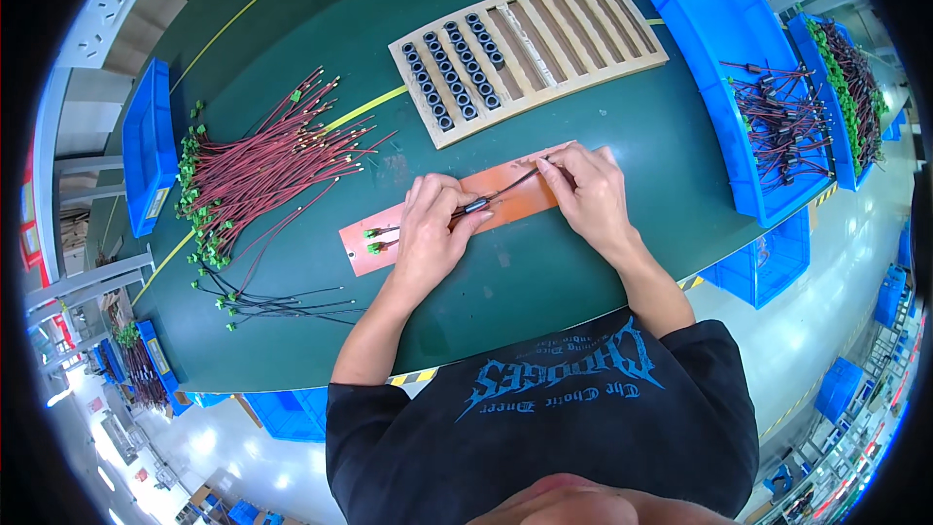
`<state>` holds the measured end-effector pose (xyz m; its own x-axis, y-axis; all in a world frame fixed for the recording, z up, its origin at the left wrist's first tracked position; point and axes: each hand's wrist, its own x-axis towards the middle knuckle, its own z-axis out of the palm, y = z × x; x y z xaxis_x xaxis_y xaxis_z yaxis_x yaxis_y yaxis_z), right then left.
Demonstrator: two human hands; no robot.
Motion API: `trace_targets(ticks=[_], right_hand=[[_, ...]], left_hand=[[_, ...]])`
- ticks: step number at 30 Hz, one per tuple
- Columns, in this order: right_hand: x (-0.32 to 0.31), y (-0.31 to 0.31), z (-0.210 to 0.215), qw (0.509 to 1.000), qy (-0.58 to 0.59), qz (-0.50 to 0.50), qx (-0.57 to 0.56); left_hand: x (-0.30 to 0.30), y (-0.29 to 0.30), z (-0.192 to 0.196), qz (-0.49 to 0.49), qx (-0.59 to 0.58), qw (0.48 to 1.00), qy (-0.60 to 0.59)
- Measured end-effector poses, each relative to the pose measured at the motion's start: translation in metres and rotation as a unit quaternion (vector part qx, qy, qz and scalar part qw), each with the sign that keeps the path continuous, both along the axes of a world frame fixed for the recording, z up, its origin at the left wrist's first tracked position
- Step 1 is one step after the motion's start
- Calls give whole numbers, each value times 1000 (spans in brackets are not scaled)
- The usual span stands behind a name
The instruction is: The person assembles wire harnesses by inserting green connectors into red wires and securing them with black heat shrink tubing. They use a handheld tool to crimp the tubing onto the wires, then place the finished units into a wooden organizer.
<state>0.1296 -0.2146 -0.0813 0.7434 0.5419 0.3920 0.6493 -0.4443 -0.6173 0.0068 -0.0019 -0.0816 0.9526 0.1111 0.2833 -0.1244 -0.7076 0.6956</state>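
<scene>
My left hand (pixel 432 228) is closed around a thin dark cable, its fingertips against a black cylindrical sleeve (pixel 475 205) threaded on it. Green connectors (pixel 376 247) stick out to the left of that hand. Farther right, my right hand (pixel 588 196) pinches the other end of the cable (pixel 515 185), which runs fairly straight between the hands. Both hands are over a long orange board (pixel 530 206) lying on the green table. The fingers hide the very tip of the cable.
Beyond the board lies a slotted wooden rack (pixel 549 95) with rows of black rings (pixel 449 78). Red cables (pixel 282 160) with green connectors are piled at left, black cables (pixel 282 306) nearer. A blue bin (pixel 695 87) at right holds finished-looking cables; another blue bin (pixel 151 151) stands far left.
</scene>
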Motion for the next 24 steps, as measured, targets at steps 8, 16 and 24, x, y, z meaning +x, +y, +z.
trace_targets(ticks=[8,16,24], right_hand=[[3,-4,-9,999,32,-5,16],[7,-4,-17,994,85,-11,74],[10,-9,-11,991,119,-6,54]], left_hand=[[3,0,8,-16,-8,999,42],[5,0,6,-22,-1,999,27],[9,0,3,-45,35,998,9]])
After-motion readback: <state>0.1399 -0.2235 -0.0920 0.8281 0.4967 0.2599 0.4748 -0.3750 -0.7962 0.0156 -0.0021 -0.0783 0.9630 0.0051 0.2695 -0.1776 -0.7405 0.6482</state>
